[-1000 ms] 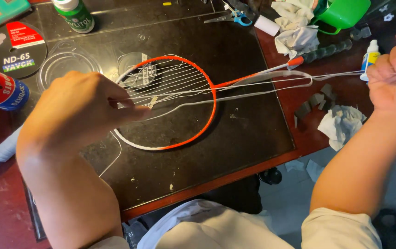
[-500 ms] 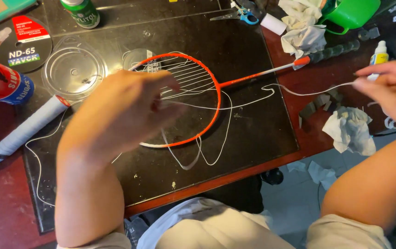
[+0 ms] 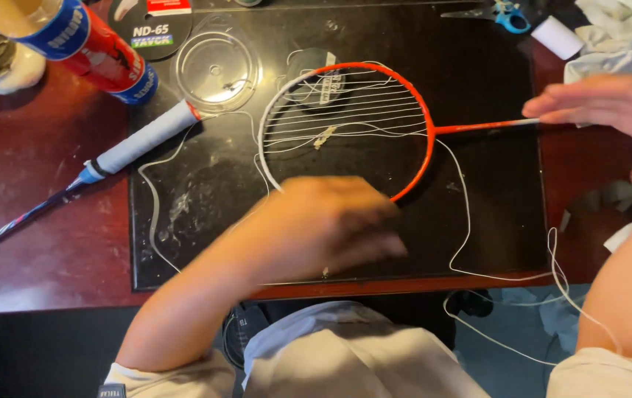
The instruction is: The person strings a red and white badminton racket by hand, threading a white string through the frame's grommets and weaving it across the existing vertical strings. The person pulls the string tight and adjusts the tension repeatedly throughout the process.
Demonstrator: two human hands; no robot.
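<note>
The left hand (image 3: 323,228), blurred so its grip is unreadable, is hovering over the near rim of the orange-and-white badminton racket frame (image 3: 345,129), whose shaft is running right toward the loosely open, empty-looking right hand (image 3: 611,110).

L hand (image 3: 323,228) blurred, hides racket (image 3: 345,125) rim | R hand (image 3: 611,110) cut by edge

A red and blue tube-shaped can (image 3: 91,46) lay tilted at the table's upper left. Just right of it sat a round black package (image 3: 155,29) bearing a red and white label, perhaps a string reel, cut off by the top edge.
</note>
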